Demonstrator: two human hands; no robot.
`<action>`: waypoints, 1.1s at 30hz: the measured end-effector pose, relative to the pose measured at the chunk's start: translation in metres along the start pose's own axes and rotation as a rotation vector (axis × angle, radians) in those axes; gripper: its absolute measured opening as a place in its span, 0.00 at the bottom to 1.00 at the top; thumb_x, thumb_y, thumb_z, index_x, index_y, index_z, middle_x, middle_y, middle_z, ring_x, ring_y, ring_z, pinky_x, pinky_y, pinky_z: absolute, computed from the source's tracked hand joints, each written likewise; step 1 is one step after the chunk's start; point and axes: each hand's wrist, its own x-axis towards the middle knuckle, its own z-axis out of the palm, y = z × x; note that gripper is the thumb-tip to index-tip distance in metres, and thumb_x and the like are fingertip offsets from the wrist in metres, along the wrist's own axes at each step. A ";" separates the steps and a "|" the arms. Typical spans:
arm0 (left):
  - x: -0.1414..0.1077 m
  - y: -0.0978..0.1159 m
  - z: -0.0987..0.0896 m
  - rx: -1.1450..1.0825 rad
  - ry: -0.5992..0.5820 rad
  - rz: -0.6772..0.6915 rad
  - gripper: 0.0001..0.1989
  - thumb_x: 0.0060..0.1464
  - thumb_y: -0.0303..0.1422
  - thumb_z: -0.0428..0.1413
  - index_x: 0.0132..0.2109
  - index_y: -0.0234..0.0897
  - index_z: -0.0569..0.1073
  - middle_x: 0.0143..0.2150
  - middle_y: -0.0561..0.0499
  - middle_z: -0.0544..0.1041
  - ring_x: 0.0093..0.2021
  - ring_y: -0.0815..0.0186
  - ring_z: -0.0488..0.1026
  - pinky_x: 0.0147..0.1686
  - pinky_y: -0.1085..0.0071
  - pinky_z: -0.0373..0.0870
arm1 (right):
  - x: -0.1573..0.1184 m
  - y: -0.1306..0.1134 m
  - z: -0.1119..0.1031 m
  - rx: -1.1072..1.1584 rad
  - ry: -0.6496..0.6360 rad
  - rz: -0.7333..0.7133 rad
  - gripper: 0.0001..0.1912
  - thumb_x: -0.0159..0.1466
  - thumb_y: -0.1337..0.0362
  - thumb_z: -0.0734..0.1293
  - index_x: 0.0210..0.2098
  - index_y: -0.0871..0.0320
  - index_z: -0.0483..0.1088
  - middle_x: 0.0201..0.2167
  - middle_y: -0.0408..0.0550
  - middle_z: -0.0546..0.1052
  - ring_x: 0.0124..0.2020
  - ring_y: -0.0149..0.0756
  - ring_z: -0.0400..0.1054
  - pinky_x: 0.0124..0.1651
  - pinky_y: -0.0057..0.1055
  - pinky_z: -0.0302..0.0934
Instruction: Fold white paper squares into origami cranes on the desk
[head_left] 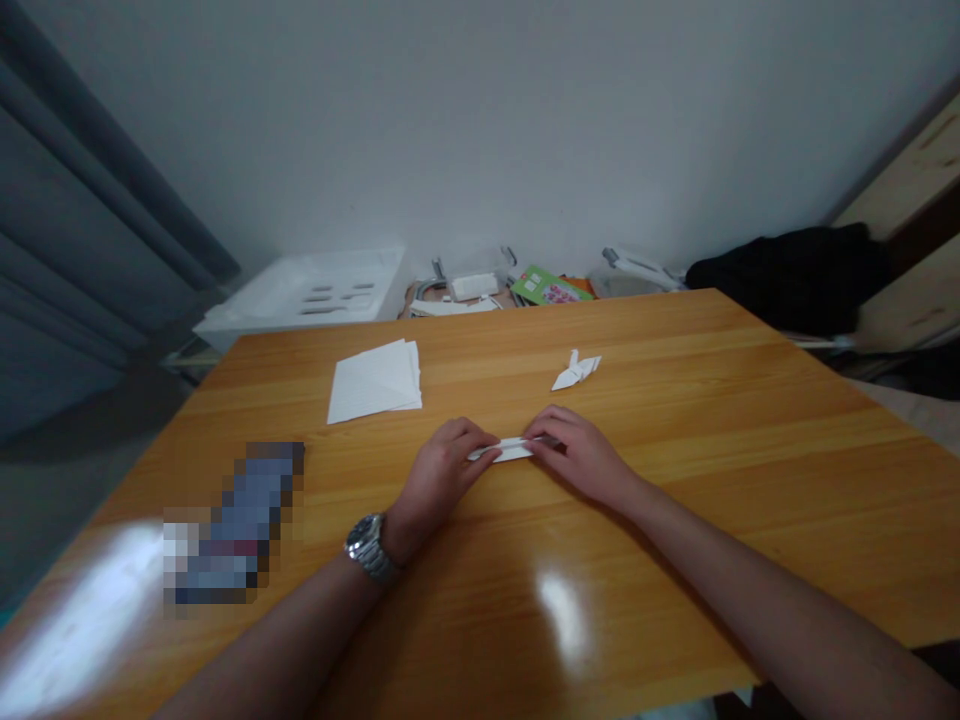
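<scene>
Between my two hands, at the middle of the table, is a narrow folded strip of white paper [513, 450]. My left hand [448, 463] pinches its left end between thumb and fingers; a metal wristwatch [370, 546] is on that wrist. At the other end, my right hand [576, 452] is closed on the paper in the same way, its fingers covering that end. Just beyond my right hand lies a small folded paper figure [577, 371] with pointed tips. A loose stack of white paper sheets [375, 382] rests farther off to the left.
A pixelated dark object [244, 525] lies on the wooden table [465, 600] at left. Past the far edge are a white tray [300, 290], a green printed booklet [549, 287], clear plastic containers and a black cloth [787, 275]. A grey curtain hangs at left.
</scene>
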 end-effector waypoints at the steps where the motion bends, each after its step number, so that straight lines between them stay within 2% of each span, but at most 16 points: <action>1: 0.000 -0.001 0.000 0.004 0.007 -0.008 0.06 0.65 0.34 0.58 0.43 0.38 0.79 0.40 0.50 0.76 0.41 0.64 0.73 0.43 0.69 0.69 | 0.000 0.002 -0.002 0.010 0.010 0.013 0.03 0.68 0.66 0.68 0.38 0.56 0.75 0.37 0.48 0.75 0.40 0.38 0.69 0.44 0.35 0.63; 8: -0.002 -0.003 -0.001 0.037 0.003 -0.016 0.06 0.65 0.32 0.57 0.42 0.38 0.79 0.38 0.50 0.75 0.40 0.65 0.72 0.41 0.70 0.68 | 0.000 0.004 -0.002 0.038 0.014 0.038 0.02 0.67 0.67 0.68 0.38 0.56 0.75 0.36 0.48 0.75 0.38 0.37 0.69 0.42 0.34 0.63; 16: -0.001 0.001 -0.003 0.060 -0.050 0.002 0.06 0.65 0.31 0.57 0.40 0.36 0.79 0.37 0.49 0.74 0.39 0.64 0.71 0.41 0.69 0.68 | -0.001 0.005 0.002 0.025 -0.014 0.004 0.03 0.68 0.65 0.69 0.39 0.56 0.75 0.39 0.48 0.74 0.42 0.38 0.69 0.46 0.35 0.63; 23: 0.001 -0.003 -0.003 0.027 -0.036 -0.007 0.05 0.65 0.32 0.57 0.40 0.36 0.77 0.39 0.50 0.75 0.41 0.64 0.72 0.44 0.68 0.68 | 0.000 0.006 -0.002 0.032 0.035 0.037 0.03 0.68 0.65 0.69 0.38 0.56 0.76 0.38 0.48 0.74 0.41 0.39 0.69 0.46 0.36 0.63; 33: 0.000 0.000 -0.005 0.151 -0.049 0.009 0.07 0.67 0.33 0.55 0.40 0.37 0.74 0.39 0.50 0.75 0.41 0.62 0.72 0.43 0.66 0.69 | 0.001 0.009 -0.004 0.033 0.027 0.058 0.02 0.67 0.66 0.69 0.37 0.56 0.76 0.38 0.48 0.75 0.41 0.38 0.70 0.45 0.34 0.62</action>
